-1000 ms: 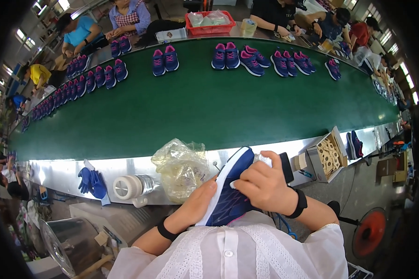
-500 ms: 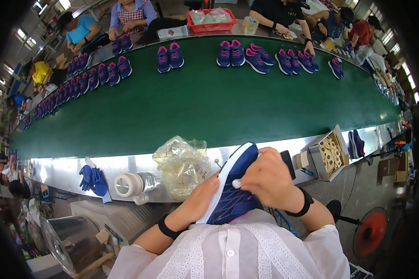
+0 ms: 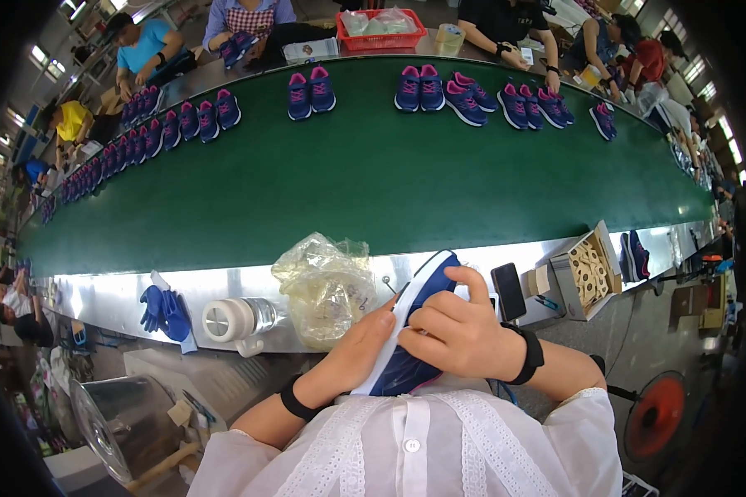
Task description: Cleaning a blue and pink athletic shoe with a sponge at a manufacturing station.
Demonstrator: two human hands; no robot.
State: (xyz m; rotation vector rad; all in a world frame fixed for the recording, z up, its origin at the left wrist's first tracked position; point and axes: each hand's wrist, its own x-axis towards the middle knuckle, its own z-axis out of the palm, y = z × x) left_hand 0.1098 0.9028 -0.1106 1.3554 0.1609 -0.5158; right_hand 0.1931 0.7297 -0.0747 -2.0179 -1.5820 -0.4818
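Tilted in front of my chest is a dark blue sneaker with a white sole, its toe pointing up and away. My left hand grips it along the sole edge, the thumb lying on the white rim. My right hand presses curled fingers against the shoe's side, the index finger raised and bent. A small white wad was pinched at its fingertips half a second ago; those fingers hide it at this moment. A crumpled clear plastic bag lies just left of the shoe.
A green conveyor belt carries pairs of blue sneakers along its far side, where people work. On my metal ledge are blue gloves, a bottle, a phone and a box of cardboard pieces. A fan stands at right.
My right hand has shifted slightly down the shoe's side and turned, its index finger lifting. The white wad has gone from sight. The phone shows more fully. Across the belt, a person has raised a shoe.
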